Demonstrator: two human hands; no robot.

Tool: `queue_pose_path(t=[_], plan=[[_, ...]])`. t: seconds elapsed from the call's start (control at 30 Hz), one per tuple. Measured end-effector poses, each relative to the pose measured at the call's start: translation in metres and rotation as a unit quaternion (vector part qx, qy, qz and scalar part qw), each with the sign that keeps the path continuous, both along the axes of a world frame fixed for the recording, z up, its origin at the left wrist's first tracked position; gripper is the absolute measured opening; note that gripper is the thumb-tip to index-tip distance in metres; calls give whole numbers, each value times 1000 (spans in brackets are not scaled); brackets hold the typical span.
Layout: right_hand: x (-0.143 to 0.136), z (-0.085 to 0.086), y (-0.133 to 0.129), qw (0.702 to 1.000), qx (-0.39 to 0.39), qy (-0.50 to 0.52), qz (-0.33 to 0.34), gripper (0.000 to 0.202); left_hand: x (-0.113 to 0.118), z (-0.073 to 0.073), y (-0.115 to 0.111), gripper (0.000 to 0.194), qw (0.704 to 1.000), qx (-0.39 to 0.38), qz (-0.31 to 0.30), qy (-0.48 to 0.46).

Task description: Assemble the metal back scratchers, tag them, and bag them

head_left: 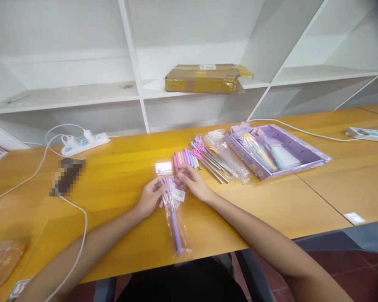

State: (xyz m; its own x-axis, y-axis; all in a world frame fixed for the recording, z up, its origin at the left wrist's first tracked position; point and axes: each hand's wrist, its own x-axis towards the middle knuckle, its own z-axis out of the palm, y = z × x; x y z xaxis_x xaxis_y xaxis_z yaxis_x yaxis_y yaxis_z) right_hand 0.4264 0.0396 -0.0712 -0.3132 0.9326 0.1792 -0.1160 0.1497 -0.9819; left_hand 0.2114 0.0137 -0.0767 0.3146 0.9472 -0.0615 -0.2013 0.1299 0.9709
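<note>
My left hand (151,197) is closed around a clear plastic bag (183,226), the thumb pressing on its front. Inside the bag lies a back scratcher (175,233) with a purple grip, a metal shaft and a lilac head. With bent fingers, my right hand (193,181) pinches the bag's right side near its top. A small white label (179,195) shows between the hands. Just beyond them is a row of loose coloured grips (185,157) in pink, yellow, purple and blue. Metal rods with pink and lilac claw heads (212,161) lie to their right.
A purple open box (294,170) holding wrapped items stands at the right, beside more clear bags (231,155). A power strip (85,144) and a pixelated dark object (67,176) are at the left; a white cable crosses my left forearm. A taped carton (201,79) rests on the shelf.
</note>
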Motion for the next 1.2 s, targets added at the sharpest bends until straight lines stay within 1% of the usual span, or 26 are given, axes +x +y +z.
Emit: queue_pose_path(t=[0.07,0.13,0.2,0.27,0.33,0.4,0.43,0.5,0.57,0.6,0.63,0.7,0.73,0.77,0.8,0.83,0.9,0.97,1.03,1.07,1.1,1.13,1.17,1.2], plan=[[1,0,-3,995,-3,-56,87,46,0,1,6,35,993,3,96,-73],[1,1,-5,982,16,-118,144,47,-1,2,13,35,977,-9,158,-142],[3,3,-5,977,22,-149,153,45,-1,3,18,35,966,-31,177,-187],[8,9,-3,978,13,-159,132,42,-1,3,19,36,968,-49,152,-195],[19,21,4,981,20,-176,74,40,-1,4,18,37,978,-44,106,-175],[37,38,12,976,56,-211,-22,39,0,3,14,34,986,-26,66,-151],[49,48,17,967,77,-232,-77,39,0,2,13,33,988,-17,52,-142],[79,67,28,934,122,-274,-193,43,1,-1,10,34,992,-5,27,-122],[115,80,39,887,165,-310,-300,54,1,-6,9,36,995,5,5,-99],[135,84,44,860,183,-332,-341,60,1,-8,8,36,996,10,-4,-89],[156,83,49,829,199,-360,-378,64,1,-10,8,36,997,16,-10,-80],[196,74,59,757,197,-446,-436,64,1,-12,7,35,997,25,-16,-68],[214,64,62,723,172,-497,-447,60,1,-12,7,34,998,29,-17,-62],[230,53,66,699,135,-550,-436,58,1,-12,7,33,998,31,-17,-54],[243,42,68,683,95,-594,-414,57,1,-12,6,31,998,33,-16,-46],[254,30,69,674,64,-620,-396,57,1,-11,5,30,999,35,-17,-37],[265,14,70,662,44,-645,-380,58,2,-9,4,28,999,41,-22,-21],[263,9,69,640,79,-642,-414,55,2,-7,3,27,998,47,-29,-8],[247,14,67,620,145,-615,-465,47,1,-5,3,25,998,50,-33,5],[235,19,66,625,175,-594,-475,44,1,-4,3,24,998,52,-31,12],[221,24,65,647,199,-572,-463,41,1,-3,3,23,998,54,-29,18],[206,28,64,684,212,-555,-423,39,2,-2,2,21,998,57,-27,24],[189,32,63,728,214,-543,-360,36,2,-1,2,20,997,60,-27,31],[173,34,61,763,209,-539,-289,35,2,0,1,18,997,62,-29,37]])
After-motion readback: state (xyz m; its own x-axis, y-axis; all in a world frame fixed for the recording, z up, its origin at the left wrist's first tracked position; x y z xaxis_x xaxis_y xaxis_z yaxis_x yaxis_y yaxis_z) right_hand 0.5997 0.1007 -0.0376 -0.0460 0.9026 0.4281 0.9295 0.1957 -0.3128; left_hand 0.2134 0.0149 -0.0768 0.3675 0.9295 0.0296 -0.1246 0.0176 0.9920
